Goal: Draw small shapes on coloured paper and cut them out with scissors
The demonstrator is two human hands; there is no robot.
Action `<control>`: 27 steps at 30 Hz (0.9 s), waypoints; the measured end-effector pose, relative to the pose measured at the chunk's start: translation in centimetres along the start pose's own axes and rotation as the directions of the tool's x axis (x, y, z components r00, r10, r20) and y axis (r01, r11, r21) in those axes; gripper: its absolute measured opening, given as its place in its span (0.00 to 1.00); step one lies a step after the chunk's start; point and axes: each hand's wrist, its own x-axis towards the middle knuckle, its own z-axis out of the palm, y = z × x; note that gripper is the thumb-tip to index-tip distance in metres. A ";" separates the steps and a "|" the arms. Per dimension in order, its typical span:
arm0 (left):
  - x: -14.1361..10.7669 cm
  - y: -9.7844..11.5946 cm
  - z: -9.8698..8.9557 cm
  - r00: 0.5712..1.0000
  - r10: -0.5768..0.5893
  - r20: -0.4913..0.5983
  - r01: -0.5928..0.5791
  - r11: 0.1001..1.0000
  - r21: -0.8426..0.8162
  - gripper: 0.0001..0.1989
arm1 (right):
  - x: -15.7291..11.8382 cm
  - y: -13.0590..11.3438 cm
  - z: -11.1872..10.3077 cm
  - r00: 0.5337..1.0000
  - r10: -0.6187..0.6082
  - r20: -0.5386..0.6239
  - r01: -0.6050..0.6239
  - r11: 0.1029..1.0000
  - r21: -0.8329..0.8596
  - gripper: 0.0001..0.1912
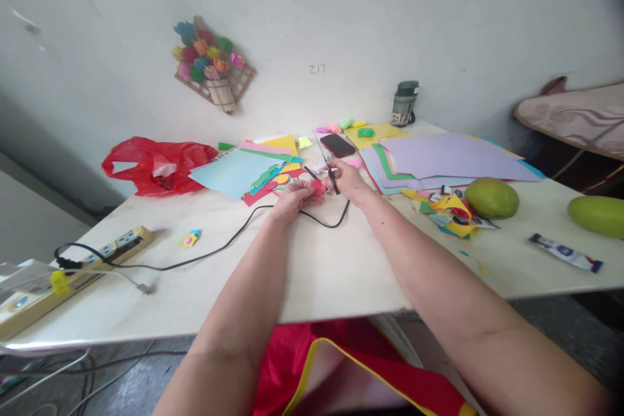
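My left hand [291, 200] is closed on a small red paper piece [318, 187], pinched at the fingertips near the middle of the table. Just right of it, my right hand [347, 179] grips a black corded tool, which looks like a glue gun [333, 181]; its front part is hard to make out. A black cord [238, 234] loops below both hands and runs left. Cut paper scraps [280, 179] in several colours lie right behind my left hand. Beyond my right hand rests a dark phone [338, 145].
A power strip [104, 257] lies at left, with a small yellow paper cutout [189, 239] nearby. Behind are a red plastic bag [160, 159] and pale blue sheets [234, 175]. On the right are purple paper [453, 155], scraps [451, 211], green fruits [492, 197], a tube [565, 252] and a bottle [404, 104].
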 end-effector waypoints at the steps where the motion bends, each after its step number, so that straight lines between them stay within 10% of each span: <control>1: 0.0 0.0 0.0 1.000 0.008 -0.007 -0.008 1.000 -0.002 0.17 | 0.0 0.0 0.0 1.000 0.005 0.005 -0.005 1.000 0.001 0.17; 27: 0.2 -0.4 -0.6 0.996 0.085 -0.034 -0.084 0.996 0.026 0.19 | 0.1 0.2 -0.1 0.998 0.070 0.005 -0.070 0.996 0.063 0.21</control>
